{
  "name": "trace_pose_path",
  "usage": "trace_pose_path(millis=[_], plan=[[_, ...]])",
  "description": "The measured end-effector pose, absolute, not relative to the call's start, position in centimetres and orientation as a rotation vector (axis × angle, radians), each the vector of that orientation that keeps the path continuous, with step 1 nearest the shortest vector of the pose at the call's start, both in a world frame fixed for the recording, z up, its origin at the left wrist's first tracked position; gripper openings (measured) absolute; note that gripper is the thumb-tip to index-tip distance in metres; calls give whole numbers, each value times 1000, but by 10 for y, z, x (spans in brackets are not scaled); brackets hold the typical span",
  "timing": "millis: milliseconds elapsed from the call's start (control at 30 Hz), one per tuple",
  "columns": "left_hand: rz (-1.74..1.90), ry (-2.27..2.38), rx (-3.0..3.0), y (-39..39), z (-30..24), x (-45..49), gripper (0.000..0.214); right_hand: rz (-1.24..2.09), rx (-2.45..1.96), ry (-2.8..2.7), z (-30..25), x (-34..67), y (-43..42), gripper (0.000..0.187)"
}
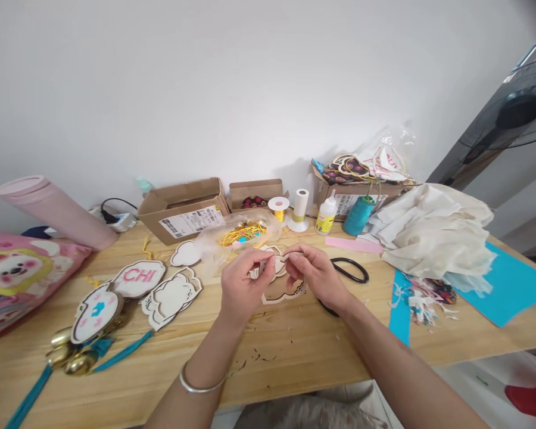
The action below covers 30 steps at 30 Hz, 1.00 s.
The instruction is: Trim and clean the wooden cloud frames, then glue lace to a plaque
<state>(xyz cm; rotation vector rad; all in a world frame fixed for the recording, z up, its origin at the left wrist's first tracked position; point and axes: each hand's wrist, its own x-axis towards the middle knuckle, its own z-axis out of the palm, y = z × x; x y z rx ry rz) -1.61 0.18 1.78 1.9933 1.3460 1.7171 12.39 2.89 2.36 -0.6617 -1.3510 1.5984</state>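
My left hand [245, 279] and my right hand [318, 273] meet over the middle of the table, both closed in a pinch. A thin, dark-edged sliver shows at their fingertips, too small to name. Under and behind the fingers lie pale wooden cutouts with dark edges, including a wavy-edged frame [274, 299], partly hidden by my hands. Beside my right hand rests a pair of scissors with black loop handles [352, 270]; its blades are hidden. Small dark scraps [255, 357] are scattered on the wood nearer to me.
Left are a CHI plaque [138, 279], white cutouts [172, 298] and gold bells [81, 361]. Behind stand a cardboard box [183, 208], a thread spool [279, 205], a glue bottle [326, 214] and a teal thread cone [358, 215]. Cream fabric [438, 232] is heaped right.
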Motion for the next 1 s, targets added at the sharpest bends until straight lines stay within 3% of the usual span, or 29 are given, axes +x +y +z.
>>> trace_pose_path(millis=[167, 533, 1000], plan=[[1717, 1368, 1994, 1, 17, -15, 10, 1562, -681, -1339, 18, 123, 29, 11], [1743, 1326, 1962, 5, 15, -19, 9, 1539, -527, -1460, 17, 126, 30, 22], [1770, 1319, 1922, 5, 13, -18, 8, 1565, -514, -1471, 14, 126, 29, 15]])
